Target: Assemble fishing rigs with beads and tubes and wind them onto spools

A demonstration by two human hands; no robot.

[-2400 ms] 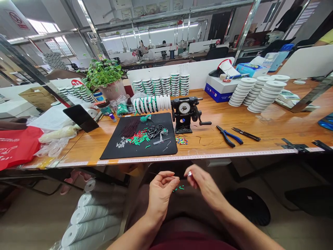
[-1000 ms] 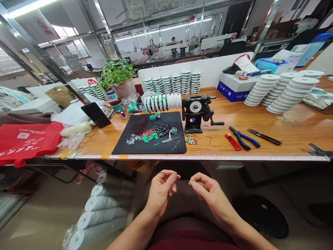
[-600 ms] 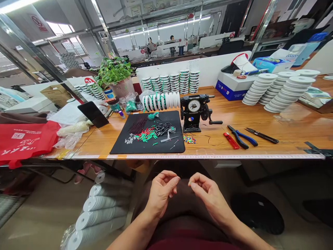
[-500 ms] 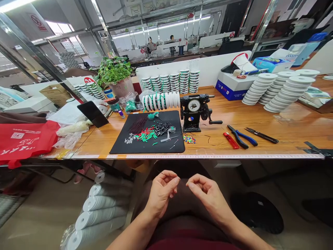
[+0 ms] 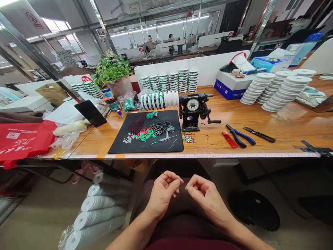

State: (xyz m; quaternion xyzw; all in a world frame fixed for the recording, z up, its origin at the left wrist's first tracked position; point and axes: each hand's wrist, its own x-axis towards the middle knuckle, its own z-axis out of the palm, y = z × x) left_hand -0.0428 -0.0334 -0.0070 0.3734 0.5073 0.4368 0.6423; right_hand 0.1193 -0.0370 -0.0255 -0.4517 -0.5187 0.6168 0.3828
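Both of my hands are over my lap, just in front of the table edge, fingertips close together. My left hand (image 5: 164,191) pinches a thin dark strand, whose end sticks out above the knuckles. A pinch also closes my right hand (image 5: 204,194); whatever lies between its thumb and forefinger is too small to make out. Beyond them on the table lies a black mat (image 5: 127,146) bearing red and green tubes (image 5: 145,133), black pieces (image 5: 162,128), dark strands (image 5: 136,124) and small silvery parts (image 5: 128,138). Colourful beads (image 5: 188,139) are beside the mat.
Behind the mat stands a black hand-cranked winder (image 5: 192,107) with white spools (image 5: 161,100). To the right lie a red cutter (image 5: 229,139), pliers (image 5: 239,135) and tweezers (image 5: 259,134). White spool stacks (image 5: 286,93) stand farther right. A phone (image 5: 91,113) leans at left.
My hands have come slightly closer together, with the left moving a little to the right. Both remain pinched. The whole view has shifted slightly.
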